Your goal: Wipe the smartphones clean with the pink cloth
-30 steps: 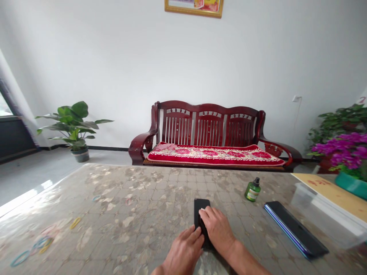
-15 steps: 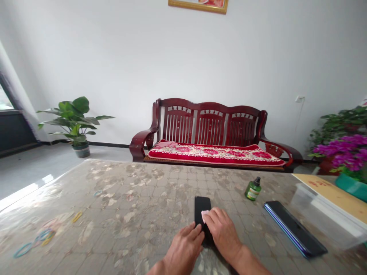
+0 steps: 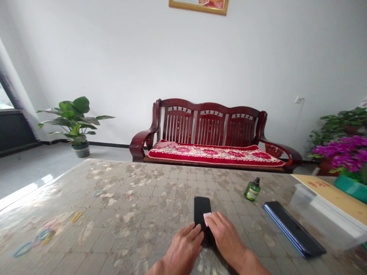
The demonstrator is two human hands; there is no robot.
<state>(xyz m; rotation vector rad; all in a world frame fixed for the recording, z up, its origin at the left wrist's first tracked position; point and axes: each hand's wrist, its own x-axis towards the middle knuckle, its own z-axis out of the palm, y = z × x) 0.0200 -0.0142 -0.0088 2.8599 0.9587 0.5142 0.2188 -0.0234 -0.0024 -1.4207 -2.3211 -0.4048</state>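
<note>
A black smartphone (image 3: 202, 208) lies flat on the table in front of me, its lower part covered by my hands. My left hand (image 3: 185, 244) holds it at the lower left side, fingertips resting on the edge of the dark surface. In the closed fingers of my right hand (image 3: 226, 233) is a small folded pale pink piece of tissue or cloth (image 3: 207, 219), pressed against the right side of the phone. Its underside is hidden.
To the right are a green bottle with a black cap (image 3: 252, 189), a stack of dark phones (image 3: 294, 229) and a clear plastic box (image 3: 323, 217) under a tan board (image 3: 329, 191). Coloured rubber bands (image 3: 34, 244) lie at left. A wooden bench (image 3: 212, 122) stands beyond the table.
My right hand has slid slightly right and down across the phone with the pale piece. My left hand and the phone have hardly moved.
</note>
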